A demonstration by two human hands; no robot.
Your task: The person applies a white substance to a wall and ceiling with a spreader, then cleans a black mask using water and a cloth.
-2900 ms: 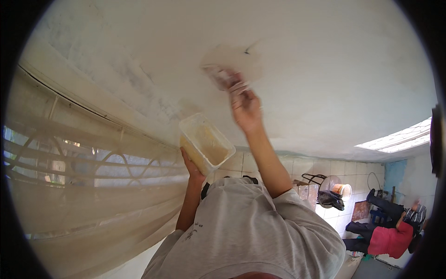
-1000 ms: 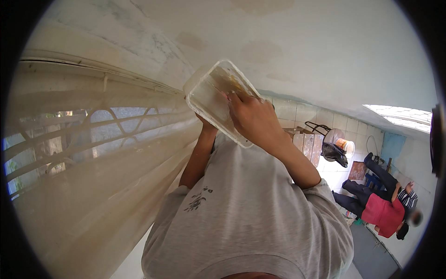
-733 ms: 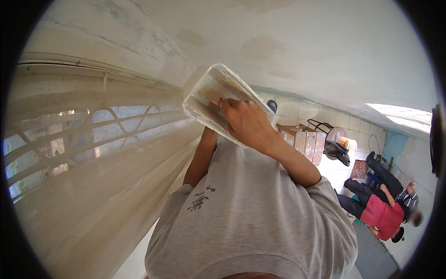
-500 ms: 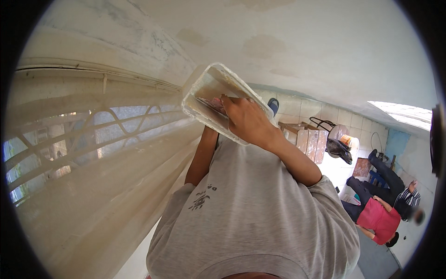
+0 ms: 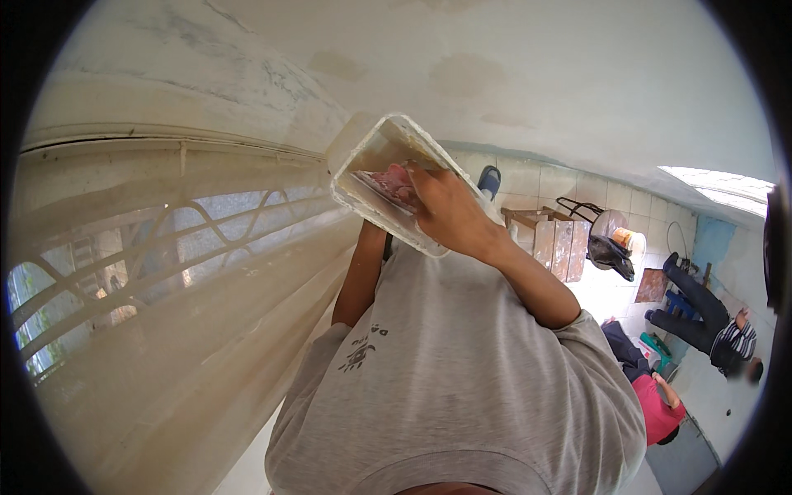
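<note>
A white rectangular plastic tub (image 5: 353, 191), its rim crusted with dried plaster, is tilted in front of my chest with its mouth toward me. My right hand (image 5: 450, 210) reaches into it, fingers closed round a flat putty scraper (image 5: 386, 185) with pinkish smears. The scraper's edge lies inside the tub near the left wall, and my fingers cover its grip. My left forearm (image 5: 361, 276) rises to the tub's underside, where the tub hides my left hand and its fingers.
To the left is a wall with a barred window (image 5: 223, 227); a patchy plastered wall (image 5: 577, 91) stands ahead. Below on the right are a wooden bench (image 5: 559, 247), a black bag (image 5: 610, 256) and a white bucket (image 5: 632, 241). Two people, one in a pink top (image 5: 657, 412), are farther right.
The tub and my right hand have shifted slightly right, and more of the scraper's pinkish face shows. The person in pink has moved lower, apart from the person in stripes.
</note>
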